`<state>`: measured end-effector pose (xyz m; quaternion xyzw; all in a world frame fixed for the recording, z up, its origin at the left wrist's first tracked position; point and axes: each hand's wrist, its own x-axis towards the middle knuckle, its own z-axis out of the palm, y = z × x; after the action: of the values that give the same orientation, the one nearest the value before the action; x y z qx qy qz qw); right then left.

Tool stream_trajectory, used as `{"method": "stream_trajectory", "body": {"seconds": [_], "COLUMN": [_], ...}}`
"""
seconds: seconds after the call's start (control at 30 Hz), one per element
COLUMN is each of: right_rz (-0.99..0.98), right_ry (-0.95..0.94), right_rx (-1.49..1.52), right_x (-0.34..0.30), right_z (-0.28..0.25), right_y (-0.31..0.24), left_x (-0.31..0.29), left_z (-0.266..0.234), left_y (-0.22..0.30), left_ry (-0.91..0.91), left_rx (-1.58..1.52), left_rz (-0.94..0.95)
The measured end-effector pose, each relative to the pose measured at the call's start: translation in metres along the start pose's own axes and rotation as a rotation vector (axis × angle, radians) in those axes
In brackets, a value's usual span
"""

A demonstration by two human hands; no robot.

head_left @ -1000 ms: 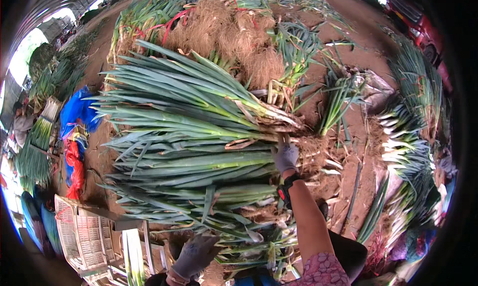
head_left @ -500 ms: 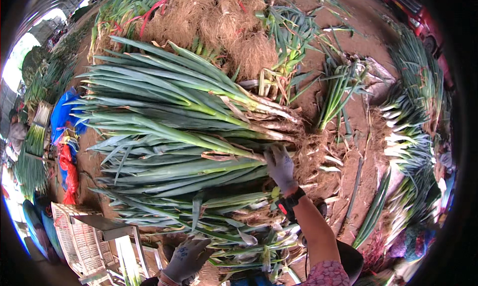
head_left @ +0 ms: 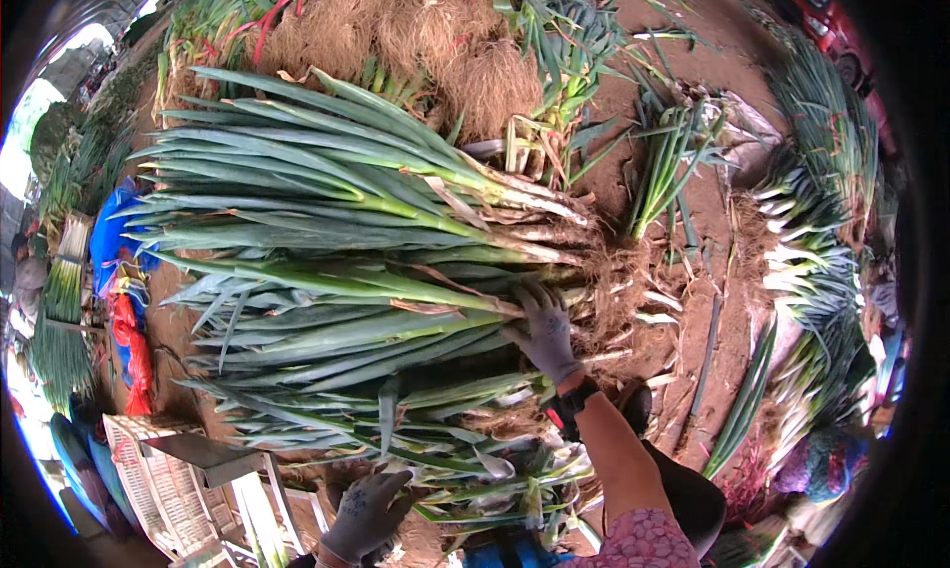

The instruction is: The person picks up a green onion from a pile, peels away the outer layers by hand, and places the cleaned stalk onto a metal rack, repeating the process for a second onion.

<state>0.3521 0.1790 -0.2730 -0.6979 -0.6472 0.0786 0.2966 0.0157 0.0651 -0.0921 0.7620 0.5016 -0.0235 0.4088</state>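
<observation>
A large pile of long green onions (head_left: 327, 202) lies across the ground in front of me, leaves to the left and pale root ends to the right. My right hand (head_left: 546, 335), in a grey glove, rests on the stems near the root ends. Its thumb and fingers are spread around a stalk's pale base, without closing on it. Below the pile, my left hand (head_left: 366, 517), also gloved, is held low with its thumb apart from its fingers and nothing in it. A dark band with a red-edged device (head_left: 569, 405) circles my right wrist.
Root-ended bundles (head_left: 396, 39) tied with red string lie beyond the pile. More onions (head_left: 807, 271) line the right side. At lower left stand a woven chair (head_left: 163, 484) and a metal frame (head_left: 228, 464). Blue and red plastic bags (head_left: 129, 340) lie left.
The view has shifted slightly, so the pile sits a little higher and further left. My right hand's fingers and thumb are spread wider over the stems. My left hand has barely moved.
</observation>
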Motion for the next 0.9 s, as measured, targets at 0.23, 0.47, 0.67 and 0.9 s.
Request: {"method": "stream_trajectory", "body": {"seconds": [0.23,0.47,0.67,0.9], "right_rz": [0.208,0.289,-0.043,-0.513], "right_ry": [0.228,-0.478,-0.406,0.144], "right_rx": [-0.237,-0.589,-0.387,-0.42], "right_x": [0.066,-0.007,0.025,0.058], "right_z": [-0.064,-0.026,-0.115,-0.299], "right_y": [-0.008,0.057,-0.008,-0.198], "left_x": [-0.008,-0.024,-0.027,-0.007], "left_z": [-0.005,-0.001,0.009,0.01], "left_y": [0.008,0.007,-0.009,0.0], "left_ry": [0.035,0.175,0.2,0.305], "left_rx": [-0.019,-0.017,0.077,-0.1], "left_rz": [0.021,0.137,0.22,0.309]}}
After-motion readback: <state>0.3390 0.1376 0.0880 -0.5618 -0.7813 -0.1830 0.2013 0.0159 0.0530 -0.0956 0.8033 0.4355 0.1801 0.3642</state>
